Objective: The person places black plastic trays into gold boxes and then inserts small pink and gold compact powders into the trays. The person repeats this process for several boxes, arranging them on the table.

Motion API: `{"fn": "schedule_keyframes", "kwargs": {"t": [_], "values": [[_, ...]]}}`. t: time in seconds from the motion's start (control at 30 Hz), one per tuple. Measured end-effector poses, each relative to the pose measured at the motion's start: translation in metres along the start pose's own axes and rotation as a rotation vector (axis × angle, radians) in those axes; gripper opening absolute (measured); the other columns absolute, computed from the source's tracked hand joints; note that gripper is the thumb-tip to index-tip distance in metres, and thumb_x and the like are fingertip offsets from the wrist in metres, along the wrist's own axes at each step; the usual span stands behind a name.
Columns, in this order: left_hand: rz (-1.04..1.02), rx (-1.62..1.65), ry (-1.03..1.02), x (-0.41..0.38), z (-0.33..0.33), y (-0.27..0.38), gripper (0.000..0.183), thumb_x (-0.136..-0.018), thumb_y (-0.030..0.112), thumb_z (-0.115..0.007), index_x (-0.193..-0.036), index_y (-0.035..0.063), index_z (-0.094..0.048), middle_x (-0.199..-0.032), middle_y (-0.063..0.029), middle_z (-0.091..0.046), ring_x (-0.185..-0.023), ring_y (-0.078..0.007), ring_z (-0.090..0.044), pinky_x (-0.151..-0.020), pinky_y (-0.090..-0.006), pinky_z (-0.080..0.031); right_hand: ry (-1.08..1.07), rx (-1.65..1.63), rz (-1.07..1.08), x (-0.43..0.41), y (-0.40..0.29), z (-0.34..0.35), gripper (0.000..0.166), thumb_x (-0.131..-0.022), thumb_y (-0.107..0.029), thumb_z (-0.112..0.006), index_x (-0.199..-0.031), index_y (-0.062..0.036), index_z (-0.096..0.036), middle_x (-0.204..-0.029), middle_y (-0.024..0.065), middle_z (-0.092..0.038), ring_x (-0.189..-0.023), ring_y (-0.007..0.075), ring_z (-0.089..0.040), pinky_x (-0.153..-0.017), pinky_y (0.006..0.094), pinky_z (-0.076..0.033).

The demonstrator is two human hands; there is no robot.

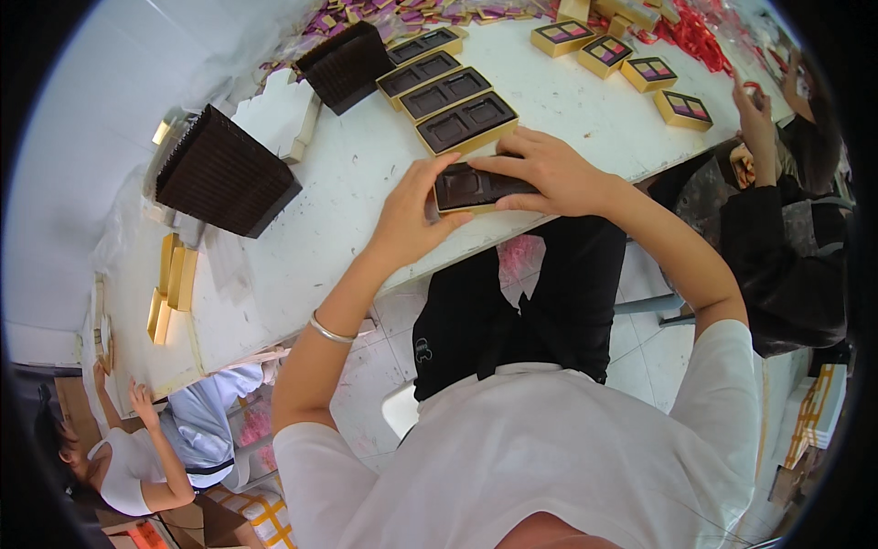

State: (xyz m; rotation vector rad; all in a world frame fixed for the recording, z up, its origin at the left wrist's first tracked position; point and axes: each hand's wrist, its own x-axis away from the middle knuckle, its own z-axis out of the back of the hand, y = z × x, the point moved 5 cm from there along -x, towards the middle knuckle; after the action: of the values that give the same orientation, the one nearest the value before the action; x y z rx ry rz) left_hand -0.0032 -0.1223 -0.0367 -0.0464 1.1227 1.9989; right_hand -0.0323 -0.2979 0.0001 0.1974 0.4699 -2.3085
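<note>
Near the table's front edge, a gold box with a dark brown plastic insert tray (pixel 461 190) lies between my hands. My left hand (pixel 420 206) grips its left end, thumb at the front and fingers at the back. Across its right part lies my right hand (pixel 542 171), fingers on the tray and rim. Just beyond, several gold boxes with empty dark trays (pixel 466 120) stand in a slanting row. Two stacks of dark plastic trays, one nearer (pixel 226 175) and one farther (pixel 346 65), stand to the left.
White folded cartons (pixel 281 113) lie between the stacks; narrow gold box pieces (pixel 180 278) lie farther left. Several filled gold boxes (pixel 562 36) stand back right, near red ribbon (pixel 699 41). Purple and gold small pieces (pixel 343 17) are heaped behind. Other people sit at both sides.
</note>
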Motion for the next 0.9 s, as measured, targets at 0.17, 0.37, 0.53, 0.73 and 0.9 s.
{"fn": "schedule_keyframes", "kwargs": {"t": [0.17, 0.37, 0.53, 0.73, 0.9], "values": [[0.051, -0.036, -0.04, 0.001, 0.002, -0.003, 0.059, -0.073, 0.018, -0.075, -0.125, 0.0088, -0.048, -0.111, -0.0085, -0.052, -0.088, -0.0218, -0.054, -0.074, -0.0296, -0.046, 0.072, 0.018, 0.039, 0.016, 0.009, 0.014, 0.063, -0.081, -0.037, -0.064, -0.137, -0.0157, -0.041, -0.128, 0.0206, -0.039, -0.115, 0.0363, -0.043, -0.093, 0.0418, -0.039], [0.047, -0.041, -0.055, -0.002, 0.006, -0.004, 0.06, -0.073, 0.017, -0.075, -0.125, 0.0081, -0.048, -0.112, -0.0087, -0.052, -0.087, -0.0206, -0.052, -0.072, -0.0286, -0.044, 0.013, 0.2, 0.169, 0.019, 0.004, 0.022, 0.039, -0.075, -0.004, -0.059, -0.114, -0.0078, -0.061, -0.103, 0.0127, -0.052, -0.092, 0.0276, -0.057, -0.076, 0.0333, -0.049], [0.047, -0.018, -0.044, -0.004, 0.007, -0.006, 0.059, -0.072, 0.015, -0.075, -0.125, 0.0079, -0.048, -0.113, -0.0095, -0.051, -0.089, -0.0213, -0.053, -0.073, -0.0292, -0.045, 0.042, 0.38, 0.344, 0.014, 0.008, 0.012, 0.037, -0.072, -0.011, -0.058, -0.108, -0.001, -0.059, -0.092, 0.0107, -0.049, -0.084, 0.0244, -0.056, -0.073, 0.0335, -0.049], [0.116, 0.022, -0.043, -0.001, 0.004, -0.004, 0.062, -0.071, 0.014, -0.075, -0.126, 0.0063, -0.048, -0.115, -0.0112, -0.049, -0.1, -0.0228, -0.051, -0.075, -0.0286, -0.045, 0.155, 0.064, 0.062, 0.024, 0.011, 0.0, 0.036, -0.069, -0.003, -0.06, -0.104, 0.0014, -0.06, -0.105, 0.0164, -0.053, -0.092, 0.0296, -0.057, -0.078, 0.0352, -0.049], [0.129, 0.048, -0.045, 0.0, 0.002, -0.004, 0.061, -0.071, 0.013, -0.076, -0.125, 0.0056, -0.049, -0.115, -0.0123, -0.047, -0.101, -0.0244, -0.051, -0.074, -0.0291, -0.046, 0.015, 0.172, 0.02, 0.021, 0.005, 0.0, 0.041, -0.072, -0.012, -0.062, -0.108, 0.0056, -0.058, -0.123, 0.0206, -0.05, -0.111, 0.0325, -0.051, -0.094, 0.04, -0.042]]}}
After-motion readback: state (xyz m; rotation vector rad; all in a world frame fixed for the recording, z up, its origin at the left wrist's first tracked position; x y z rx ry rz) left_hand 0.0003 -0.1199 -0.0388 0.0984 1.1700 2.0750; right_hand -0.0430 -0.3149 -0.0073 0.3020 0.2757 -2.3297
